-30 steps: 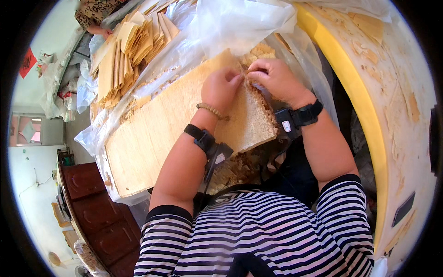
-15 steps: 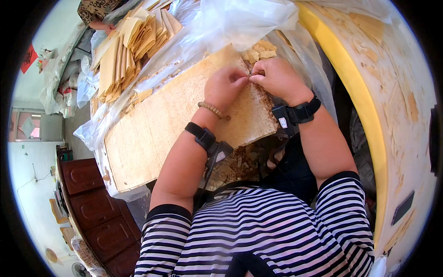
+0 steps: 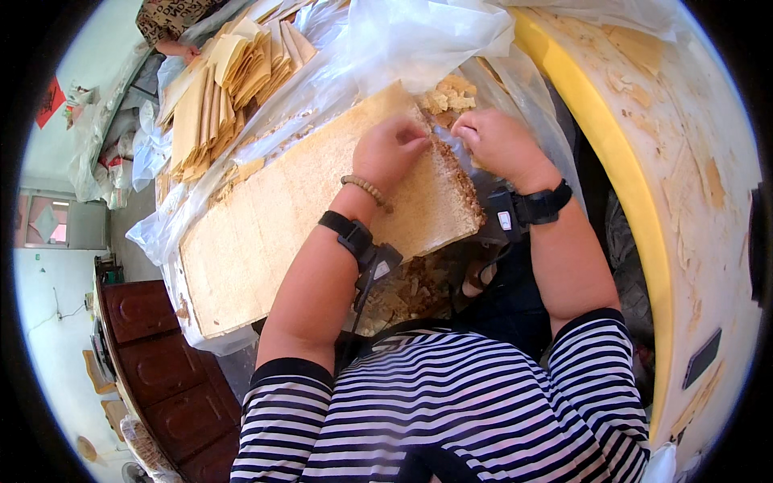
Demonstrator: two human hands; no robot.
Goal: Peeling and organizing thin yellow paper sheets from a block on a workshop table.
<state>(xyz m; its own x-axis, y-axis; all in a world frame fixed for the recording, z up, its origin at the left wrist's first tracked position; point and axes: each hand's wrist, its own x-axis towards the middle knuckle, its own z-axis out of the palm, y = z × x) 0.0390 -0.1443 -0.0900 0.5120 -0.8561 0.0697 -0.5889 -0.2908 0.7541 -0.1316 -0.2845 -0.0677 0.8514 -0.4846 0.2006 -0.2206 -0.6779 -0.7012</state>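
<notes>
A large pale tan sheet (image 3: 266, 233) with a rough, grainy face lies slanted in front of me. Brown flaky bits (image 3: 460, 181) line its ragged right edge. My left hand (image 3: 392, 151) rests over the sheet's upper right part, fingers closed in a pinch near that edge. Just beyond the edge, my right hand (image 3: 503, 149) is held apart from the left, thumb and fingertips pressed together. Whatever either pinch holds is too small or hidden to name. Broken yellowish flakes (image 3: 451, 94) lie just past the right hand.
Folded tan sheets (image 3: 213, 105) are piled at the far left, where another person's hand (image 3: 189, 53) touches them. Clear plastic film (image 3: 378, 48) spreads under and behind the work. To the right runs a yellow-edged white table (image 3: 636, 161) with scraps and a phone (image 3: 702, 358).
My hands, which met at the sheet's edge, have come apart. The right hand has moved right and slightly down, while the left has barely shifted.
</notes>
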